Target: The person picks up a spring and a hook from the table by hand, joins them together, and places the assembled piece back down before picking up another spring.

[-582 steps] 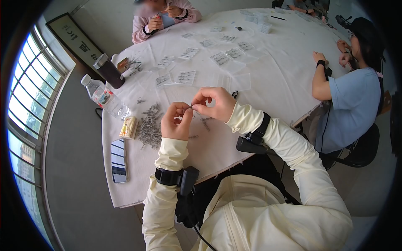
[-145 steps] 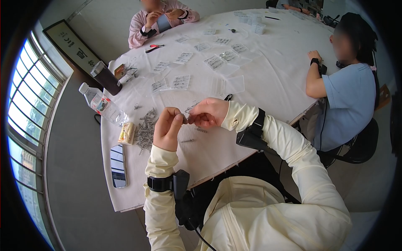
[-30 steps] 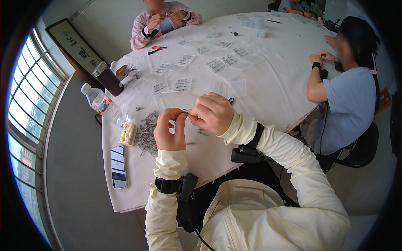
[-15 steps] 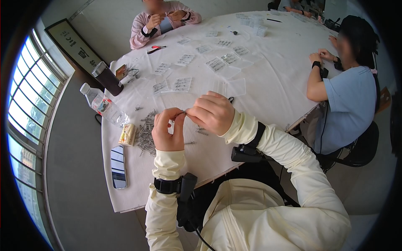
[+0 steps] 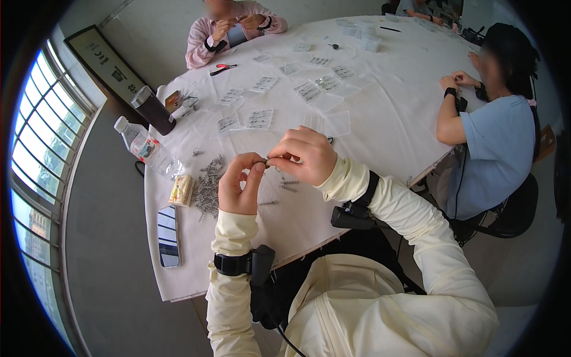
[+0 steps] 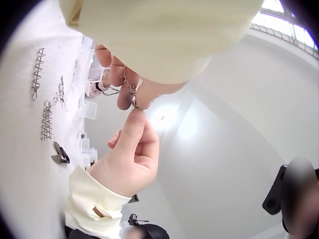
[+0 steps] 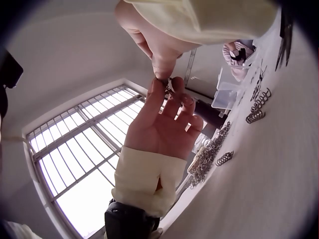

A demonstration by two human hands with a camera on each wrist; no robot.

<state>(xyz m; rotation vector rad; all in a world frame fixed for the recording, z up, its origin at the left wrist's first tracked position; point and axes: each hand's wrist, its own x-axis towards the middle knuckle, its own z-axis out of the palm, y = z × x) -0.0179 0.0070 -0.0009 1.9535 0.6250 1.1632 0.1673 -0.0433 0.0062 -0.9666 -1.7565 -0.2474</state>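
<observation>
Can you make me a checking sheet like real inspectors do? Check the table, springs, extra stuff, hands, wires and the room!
Surface: pale cloth on the table, creased.
Job's things: spring heap; a few loose springs; small metal piece, exact shape unclear; clear boxes.
Clutter: phone, bottle, dark tumbler, small packet, pliers.
Hands: left hand and right hand pinch the metal piece together.
Cables: black cable near the lap; ends unclear.
Surroundings: barred window; people in pink and blue.
</observation>
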